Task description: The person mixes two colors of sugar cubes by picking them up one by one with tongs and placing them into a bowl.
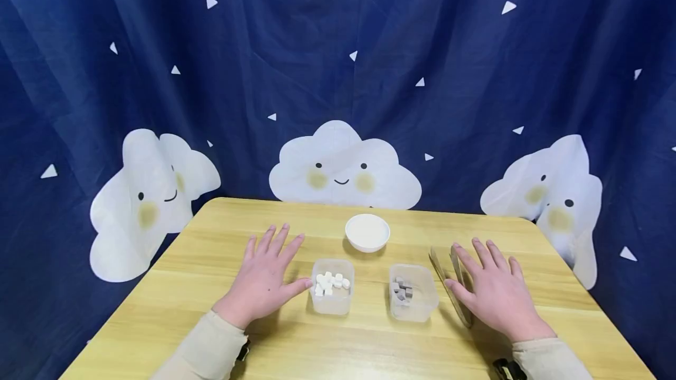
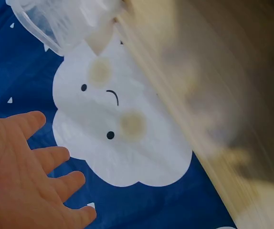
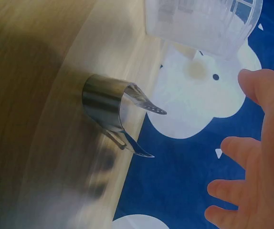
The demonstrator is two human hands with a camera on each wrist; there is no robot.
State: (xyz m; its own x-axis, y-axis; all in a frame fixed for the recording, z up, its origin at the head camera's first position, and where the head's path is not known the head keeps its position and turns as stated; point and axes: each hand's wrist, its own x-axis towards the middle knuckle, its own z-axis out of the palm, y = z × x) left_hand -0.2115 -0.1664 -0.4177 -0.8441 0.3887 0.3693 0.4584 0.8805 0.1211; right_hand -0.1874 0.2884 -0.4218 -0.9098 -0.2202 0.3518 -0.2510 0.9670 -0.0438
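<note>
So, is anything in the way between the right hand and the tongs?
No, nothing visible is. The right wrist view shows only open space between the right hand and the tongs. The right tub sits on the tongs' other side, so it isn't blocking.

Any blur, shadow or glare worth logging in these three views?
Head view: reasonably sharp, soft shadow below the bowl; left wrist: table blurred, with soft-edged dark patches, cloud print crisper; right wrist: sheen on the metal tongs, dark patches on the table.
</note>
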